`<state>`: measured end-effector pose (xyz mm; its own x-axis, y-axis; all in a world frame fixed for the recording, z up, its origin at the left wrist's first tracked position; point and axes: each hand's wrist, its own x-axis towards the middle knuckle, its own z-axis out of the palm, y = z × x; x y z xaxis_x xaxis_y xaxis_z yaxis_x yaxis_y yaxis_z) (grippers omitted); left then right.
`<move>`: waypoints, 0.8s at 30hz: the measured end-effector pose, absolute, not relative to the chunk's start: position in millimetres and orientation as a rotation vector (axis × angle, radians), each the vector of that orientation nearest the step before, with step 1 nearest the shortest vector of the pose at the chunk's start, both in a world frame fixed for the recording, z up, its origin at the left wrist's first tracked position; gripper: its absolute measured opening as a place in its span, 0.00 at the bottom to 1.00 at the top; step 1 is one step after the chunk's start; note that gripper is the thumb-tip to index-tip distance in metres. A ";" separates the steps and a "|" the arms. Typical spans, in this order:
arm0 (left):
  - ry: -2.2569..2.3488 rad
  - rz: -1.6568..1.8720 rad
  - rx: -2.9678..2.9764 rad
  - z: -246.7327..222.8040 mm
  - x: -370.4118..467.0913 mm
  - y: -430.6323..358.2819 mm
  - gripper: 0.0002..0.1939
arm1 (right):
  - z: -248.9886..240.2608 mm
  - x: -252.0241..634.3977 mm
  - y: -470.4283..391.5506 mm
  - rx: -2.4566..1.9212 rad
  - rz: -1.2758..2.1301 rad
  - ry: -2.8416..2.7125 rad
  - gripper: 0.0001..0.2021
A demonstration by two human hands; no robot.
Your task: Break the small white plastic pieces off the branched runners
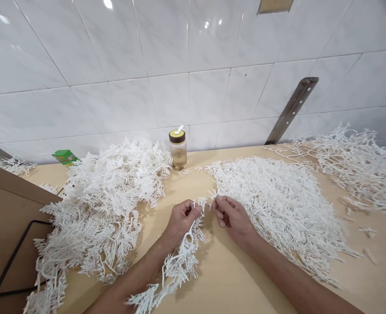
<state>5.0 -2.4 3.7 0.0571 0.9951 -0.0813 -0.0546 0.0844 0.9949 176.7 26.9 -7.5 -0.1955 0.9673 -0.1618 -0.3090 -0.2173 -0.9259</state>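
My left hand (181, 219) is closed, thumb against fingers, on a white branched strand (181, 261) that looks like plastic. Its tufted length hangs down past my wrist toward the front of the table. Close by on the right, my right hand (235, 219) is pinched, with a small white sprig (213, 195) at its fingertips. A gap separates the two hands. To the left rises a heap of tufted white strands (108, 196). Beside my right hand spreads a wide pile of small loose white sprigs (278, 205).
Bare, thin white stems (366, 170) lie tangled at the far right. A jar (179, 152) with a yellow and dark lid stands near the tiled wall (167, 100). A green box (65, 157) sits behind the left heap. A brown board (10, 226) stands at the left edge.
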 end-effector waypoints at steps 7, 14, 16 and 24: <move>1.184 1.121 1.174 7.3 6.3 -3.9 0.20 | -9.8 178.5 24.1 -0.937 1.669 -1.058 0.17; 1.178 1.109 1.134 6.5 5.7 -5.6 0.20 | -11.4 169.0 14.6 -1.104 1.480 -1.362 0.19; 1.176 1.102 1.131 5.1 5.6 -5.7 0.20 | -11.4 167.6 13.5 -1.129 1.453 -1.365 0.19; 1.335 1.188 1.314 -1.7 9.2 -3.4 0.20 | -19.9 163.8 9.7 -1.215 1.303 -1.394 0.18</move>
